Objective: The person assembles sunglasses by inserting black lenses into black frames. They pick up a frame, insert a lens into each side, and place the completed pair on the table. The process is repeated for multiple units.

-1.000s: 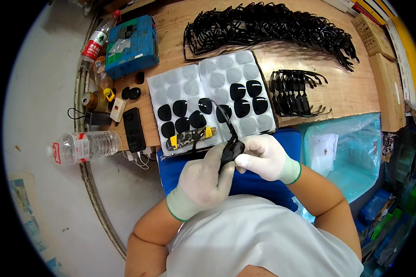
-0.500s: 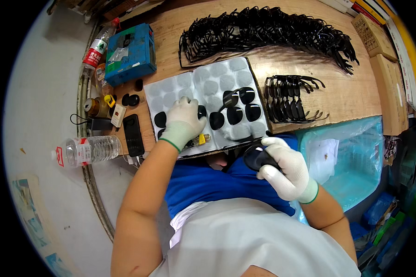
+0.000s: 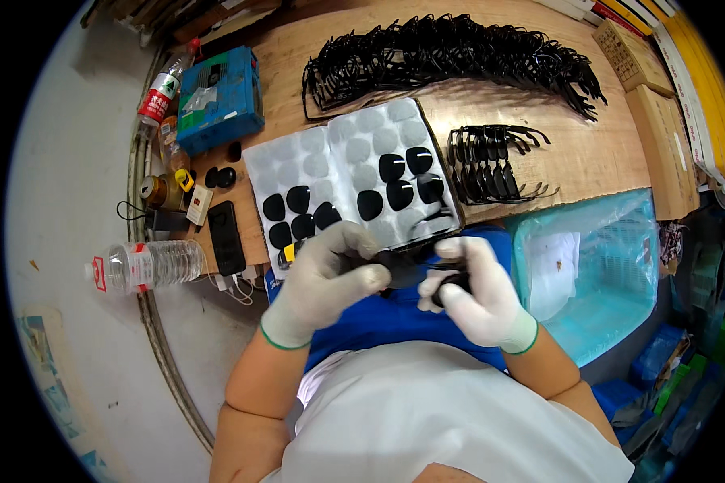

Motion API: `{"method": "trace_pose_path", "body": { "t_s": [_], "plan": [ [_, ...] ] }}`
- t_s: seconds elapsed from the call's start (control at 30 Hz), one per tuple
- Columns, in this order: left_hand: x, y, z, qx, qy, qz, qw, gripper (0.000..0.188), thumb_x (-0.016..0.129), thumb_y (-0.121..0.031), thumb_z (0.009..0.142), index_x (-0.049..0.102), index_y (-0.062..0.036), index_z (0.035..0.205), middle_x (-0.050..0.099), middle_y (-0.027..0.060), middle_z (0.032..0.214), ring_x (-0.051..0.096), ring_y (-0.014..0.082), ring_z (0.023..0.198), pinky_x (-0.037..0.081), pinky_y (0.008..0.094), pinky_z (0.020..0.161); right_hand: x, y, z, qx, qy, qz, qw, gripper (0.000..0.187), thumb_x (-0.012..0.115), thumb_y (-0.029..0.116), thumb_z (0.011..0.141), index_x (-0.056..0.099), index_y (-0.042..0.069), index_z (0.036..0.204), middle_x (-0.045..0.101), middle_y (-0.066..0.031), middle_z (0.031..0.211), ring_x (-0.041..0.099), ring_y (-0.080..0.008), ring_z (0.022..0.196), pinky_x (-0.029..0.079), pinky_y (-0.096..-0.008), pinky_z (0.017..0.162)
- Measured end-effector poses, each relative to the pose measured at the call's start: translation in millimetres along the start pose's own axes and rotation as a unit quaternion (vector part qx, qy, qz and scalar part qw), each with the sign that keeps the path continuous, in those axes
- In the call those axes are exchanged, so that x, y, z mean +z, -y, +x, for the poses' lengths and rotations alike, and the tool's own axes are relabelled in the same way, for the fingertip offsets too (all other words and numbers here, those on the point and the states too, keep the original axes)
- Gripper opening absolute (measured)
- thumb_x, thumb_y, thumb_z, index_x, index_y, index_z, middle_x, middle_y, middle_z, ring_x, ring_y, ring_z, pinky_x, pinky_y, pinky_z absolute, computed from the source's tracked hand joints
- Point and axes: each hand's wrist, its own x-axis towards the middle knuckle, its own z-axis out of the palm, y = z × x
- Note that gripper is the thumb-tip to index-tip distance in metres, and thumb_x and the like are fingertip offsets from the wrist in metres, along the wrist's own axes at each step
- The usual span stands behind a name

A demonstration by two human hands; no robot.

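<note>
Both my hands wear white gloves with green cuffs and are raised close together over my lap. My left hand (image 3: pixel 330 278) pinches a dark lens (image 3: pixel 403 272), smeared by motion. In my right hand (image 3: pixel 483 298) the fingers are closed round a piece of black sunglasses (image 3: pixel 451 288), mostly hidden by them. Just beyond lies a two-part tray (image 3: pixel 338 165) lined with pale round pockets. Several dark lenses (image 3: pixel 298 199) rest in its left part, and more dark lenses (image 3: pixel 399 195) in its right part. A yellow-and-black object (image 3: pixel 288 253) sits by its near left corner.
Black eyeglass frames (image 3: pixel 451 64) are heaped along the far table, with a smaller row of frames (image 3: pixel 499 165) right of the tray. A blue box (image 3: pixel 221 101), phone (image 3: pixel 227 237) and water bottle (image 3: pixel 157 264) stand left. A plastic-lined turquoise basket (image 3: pixel 612 266) is at right.
My left hand has left the tray and come back toward my right hand, with a dark lens pinched. Lenses it covered now show. My right hand has turned and moved slightly left.
</note>
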Motion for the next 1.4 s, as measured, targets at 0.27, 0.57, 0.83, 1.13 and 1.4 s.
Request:
{"method": "trace_pose_path", "body": {
  "t_s": [0.27,0.57,0.83,1.13,1.4],
  "plan": [
    [-2.7,17.2,-18.8,-0.007,0.003,-0.107,0.994,0.027,0.073,-0.009,0.092,0.062,0.0027,0.113,0.066,0.0051,0.095,0.063,0.0103,0.077,0.054,0.0251,0.069,22.7,3.9,12.4,0.055,0.091,0.08,0.991,0.023,0.06,0.012,0.099,0.063,-0.004,0.116,0.074,-0.0069,0.097,0.063,-0.0089,0.083,0.051,-0.0238,0.075],
    [-3.4,11.5,-29.1,-0.04,0.057,-0.043,0.997,0.03,0.073,-0.017,0.092,0.065,0.0043,0.111,0.067,0.0068,0.095,0.062,0.0128,0.08,0.052,0.0281,0.074,17.9,6.6,3.0,0.101,0.165,0.133,0.972,0.033,0.05,0.016,0.102,0.064,-0.006,0.122,0.068,-0.0125,0.115,0.063,-0.016,0.099,0.051,-0.0326,0.095],
    [7.5,1.6,-31.2,-0.004,0.089,-0.041,0.995,0.027,0.068,-0.017,0.097,0.066,0.0044,0.113,0.068,0.008,0.098,0.062,0.0137,0.089,0.052,0.031,0.082,23.1,2.5,-3.2,0.054,0.111,0.089,0.988,0.028,0.046,0.011,0.104,0.063,-0.006,0.119,0.068,-0.01,0.102,0.065,-0.0163,0.093,0.053,-0.0326,0.089],
    [8.3,16.0,-43.1,0.047,-0.021,0.07,0.996,0.023,0.067,-0.014,0.097,0.072,0.0057,0.108,0.067,0.0065,0.092,0.059,0.0104,0.083,0.047,0.0275,0.073,25.3,9.5,3.8,-0.072,0.084,-0.159,0.981,0.019,0.054,0.006,0.099,0.066,-0.003,0.11,0.074,-0.0089,0.086,0.072,-0.0175,0.077,0.057,-0.0302,0.073],
    [6.2,-7.7,-46.0,0.06,0.011,0.113,0.992,0.018,0.067,-0.007,0.092,0.073,0.0038,0.105,0.066,0.0063,0.089,0.057,0.011,0.08,0.047,0.0263,0.073,24.3,24.9,7.2,0.019,0.107,-0.058,0.992,0.017,0.057,0.008,0.097,0.07,-0.001,0.103,0.074,-0.0074,0.082,0.071,-0.0137,0.076,0.056,-0.0273,0.071]
  ]
}}
